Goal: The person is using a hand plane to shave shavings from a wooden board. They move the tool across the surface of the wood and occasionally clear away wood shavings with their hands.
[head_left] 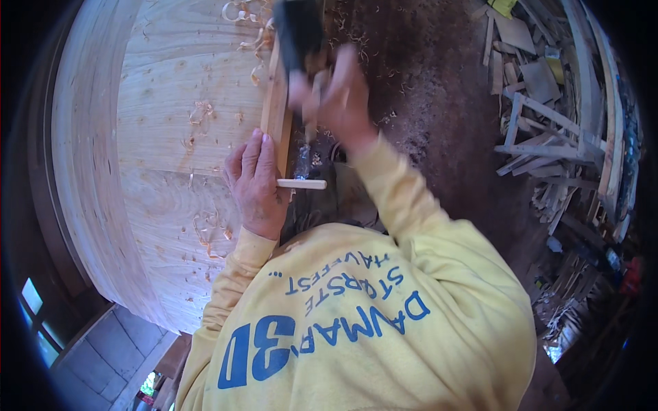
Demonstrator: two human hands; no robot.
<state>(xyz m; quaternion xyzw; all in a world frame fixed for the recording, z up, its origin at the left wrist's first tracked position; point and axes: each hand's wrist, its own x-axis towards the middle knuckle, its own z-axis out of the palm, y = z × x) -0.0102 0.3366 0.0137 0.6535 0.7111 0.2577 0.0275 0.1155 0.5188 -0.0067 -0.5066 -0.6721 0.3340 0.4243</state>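
My left hand (256, 183) lies flat on the edge of a big pale wooden panel (171, 137). It presses against a narrow upright wooden strip (276, 103), and a short pale stick (303, 183) pokes out to the right from between its fingers. My right hand (337, 96) is raised above the strip and blurred by motion. It grips a dark blocky tool (298, 31) whose head points up and away. A small metal piece (303, 161) shows just right of the strip, below that hand. My yellow sleeves and sweatshirt fill the lower middle.
Curled wood shavings (205, 229) are scattered over the panel. A brown, sawdust-strewn floor (439, 103) lies to the right. A pile of scrap boards and slats (548, 123) fills the far right. The panel's curved layered rim (82, 178) runs down the left.
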